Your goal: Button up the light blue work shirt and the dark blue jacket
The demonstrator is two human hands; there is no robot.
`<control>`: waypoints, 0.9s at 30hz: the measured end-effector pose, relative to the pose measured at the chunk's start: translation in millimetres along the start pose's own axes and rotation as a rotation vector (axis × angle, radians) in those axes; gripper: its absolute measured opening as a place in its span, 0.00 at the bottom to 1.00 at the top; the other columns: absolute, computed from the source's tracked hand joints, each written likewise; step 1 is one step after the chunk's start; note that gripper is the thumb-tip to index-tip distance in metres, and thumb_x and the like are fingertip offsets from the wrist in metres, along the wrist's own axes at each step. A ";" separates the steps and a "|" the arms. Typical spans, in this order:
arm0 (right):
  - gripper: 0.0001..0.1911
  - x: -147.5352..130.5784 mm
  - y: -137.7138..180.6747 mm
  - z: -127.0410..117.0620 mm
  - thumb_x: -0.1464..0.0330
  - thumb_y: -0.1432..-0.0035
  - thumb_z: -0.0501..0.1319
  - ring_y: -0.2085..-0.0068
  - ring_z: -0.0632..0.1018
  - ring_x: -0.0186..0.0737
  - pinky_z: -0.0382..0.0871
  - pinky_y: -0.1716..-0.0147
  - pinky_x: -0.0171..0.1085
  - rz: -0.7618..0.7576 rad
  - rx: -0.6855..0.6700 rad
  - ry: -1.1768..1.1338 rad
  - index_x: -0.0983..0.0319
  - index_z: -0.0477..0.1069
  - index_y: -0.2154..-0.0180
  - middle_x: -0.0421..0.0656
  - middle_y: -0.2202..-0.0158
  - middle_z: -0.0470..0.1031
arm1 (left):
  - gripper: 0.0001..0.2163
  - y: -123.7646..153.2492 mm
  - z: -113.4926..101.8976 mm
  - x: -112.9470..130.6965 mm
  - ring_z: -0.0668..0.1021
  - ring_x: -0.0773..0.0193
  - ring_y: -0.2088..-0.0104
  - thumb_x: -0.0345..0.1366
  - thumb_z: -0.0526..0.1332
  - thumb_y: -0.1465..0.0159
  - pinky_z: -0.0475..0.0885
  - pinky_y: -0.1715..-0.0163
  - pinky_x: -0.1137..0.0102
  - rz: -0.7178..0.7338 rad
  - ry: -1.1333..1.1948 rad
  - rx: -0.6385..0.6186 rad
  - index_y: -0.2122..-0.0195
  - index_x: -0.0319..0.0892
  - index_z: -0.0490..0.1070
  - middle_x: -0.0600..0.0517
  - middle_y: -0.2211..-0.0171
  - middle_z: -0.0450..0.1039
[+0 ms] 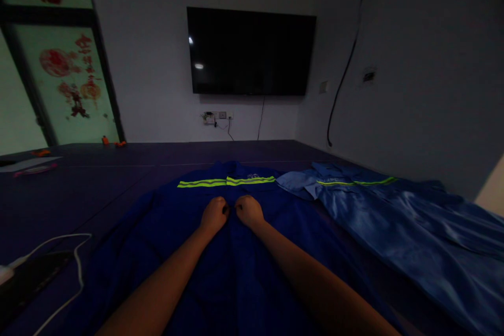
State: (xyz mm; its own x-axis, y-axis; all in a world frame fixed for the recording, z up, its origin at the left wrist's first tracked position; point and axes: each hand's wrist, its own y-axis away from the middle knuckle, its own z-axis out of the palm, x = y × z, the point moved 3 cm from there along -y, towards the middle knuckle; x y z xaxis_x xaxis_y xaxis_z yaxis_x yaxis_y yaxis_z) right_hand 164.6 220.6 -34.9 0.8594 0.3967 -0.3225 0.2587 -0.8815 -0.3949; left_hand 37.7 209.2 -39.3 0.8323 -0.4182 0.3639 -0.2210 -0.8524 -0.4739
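Observation:
A dark blue work jacket (212, 283) lies spread out in front of me, with a yellow-green reflective stripe (202, 183) across its chest. Both hands are on its front, close to the middle placket and just below the stripe. My left hand (215, 212) is curled closed over the fabric on the left of the placket. On the other side, my right hand (249, 210) is also closed, its fingers at the placket edge. A small gap separates the two hands. The fingertips are partly hidden, and the light is dim.
A lighter blue work jacket (397, 220) with a reflective stripe lies to the right. At the lower left are a dark flat object (37, 278) and a white cable (80, 262). Small orange items (120, 144) sit near the door. A television (252, 52) hangs on the far wall.

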 end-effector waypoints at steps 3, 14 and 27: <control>0.12 -2.4 0.4 -1.2 0.75 0.52 0.53 0.60 0.74 0.40 0.63 0.61 0.32 -0.051 -0.025 0.045 0.61 0.75 0.71 0.46 0.66 0.76 | 0.05 0.2 0.1 0.3 0.71 0.63 0.66 0.25 0.55 0.47 0.64 0.64 0.71 0.004 -0.006 -0.008 0.74 0.39 0.68 0.49 0.70 0.69; 0.13 -4.2 2.5 -3.7 0.75 0.50 0.52 0.60 0.73 0.40 0.62 0.62 0.32 -0.045 -0.019 0.055 0.62 0.74 0.69 0.46 0.65 0.76 | 0.05 0.4 -0.1 0.7 0.71 0.64 0.66 0.26 0.55 0.46 0.64 0.65 0.71 0.015 -0.024 -0.014 0.74 0.39 0.68 0.50 0.71 0.69; 0.15 -6.1 3.3 -5.8 0.74 0.50 0.51 0.59 0.73 0.37 0.62 0.60 0.30 -0.043 -0.054 0.047 0.60 0.75 0.67 0.43 0.63 0.76 | 0.05 -0.2 -0.1 0.9 0.71 0.65 0.66 0.26 0.54 0.46 0.64 0.65 0.72 0.012 -0.049 -0.032 0.74 0.39 0.68 0.50 0.71 0.69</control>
State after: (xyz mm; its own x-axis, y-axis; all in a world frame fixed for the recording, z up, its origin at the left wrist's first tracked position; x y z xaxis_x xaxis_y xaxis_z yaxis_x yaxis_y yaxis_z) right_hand 162.8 213.7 -29.2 0.8667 0.4227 -0.2649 0.3179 -0.8772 -0.3597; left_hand 38.4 209.0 -38.8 0.8531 -0.4133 0.3184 -0.2464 -0.8572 -0.4523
